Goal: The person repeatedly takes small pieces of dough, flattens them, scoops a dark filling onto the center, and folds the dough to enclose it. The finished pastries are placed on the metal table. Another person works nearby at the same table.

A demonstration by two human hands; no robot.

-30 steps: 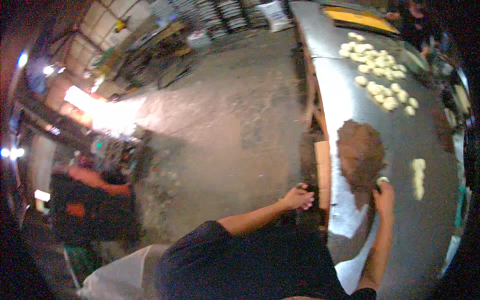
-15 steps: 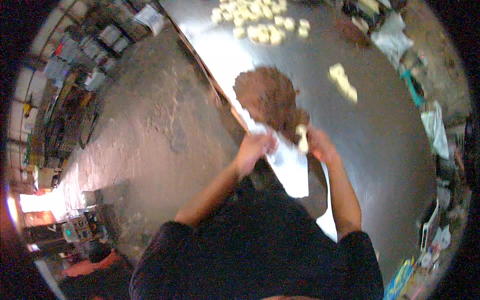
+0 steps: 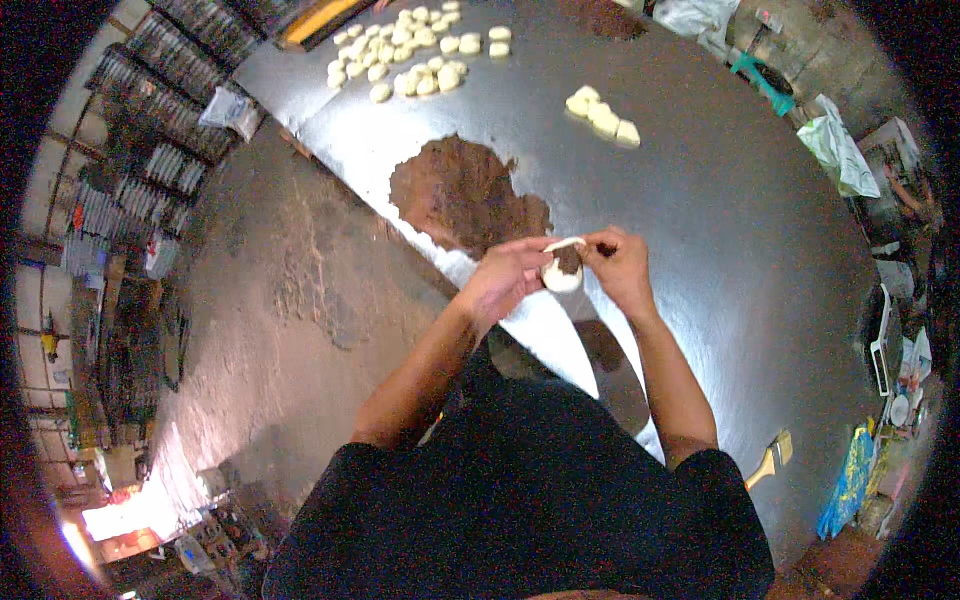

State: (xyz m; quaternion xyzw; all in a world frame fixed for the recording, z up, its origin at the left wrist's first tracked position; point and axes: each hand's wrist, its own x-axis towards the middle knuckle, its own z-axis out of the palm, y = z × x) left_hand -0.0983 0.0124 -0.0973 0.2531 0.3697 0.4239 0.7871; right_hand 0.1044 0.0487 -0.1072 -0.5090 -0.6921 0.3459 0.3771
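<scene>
A small flattened piece of pale dough (image 3: 562, 281) with a dab of brown filling (image 3: 568, 260) on it is held between my hands, above the table's near edge. My left hand (image 3: 505, 280) is closed on the dough's left side. The fingers of my right hand (image 3: 622, 265) pinch its upper right edge, and a bit of brown shows at their tips. Just beyond my hands a wide patch of brown filling (image 3: 450, 195) lies spread on the metal table (image 3: 720, 260). Farther off sit several dough balls (image 3: 400, 50) and a short row of dough pieces (image 3: 603, 115).
A brush (image 3: 770, 460) lies at the right near side of the table. Along the right rim are a pale green plastic bag (image 3: 838, 150) and a blue-yellow packet (image 3: 848, 480). Bare floor (image 3: 290, 290) stretches to the left, with stacked trays (image 3: 155, 85) beyond.
The dough, earlier hanging at my right hand, is now between both hands with brown filling visible on it. My left hand has come to it. The view has turned and sharpened.
</scene>
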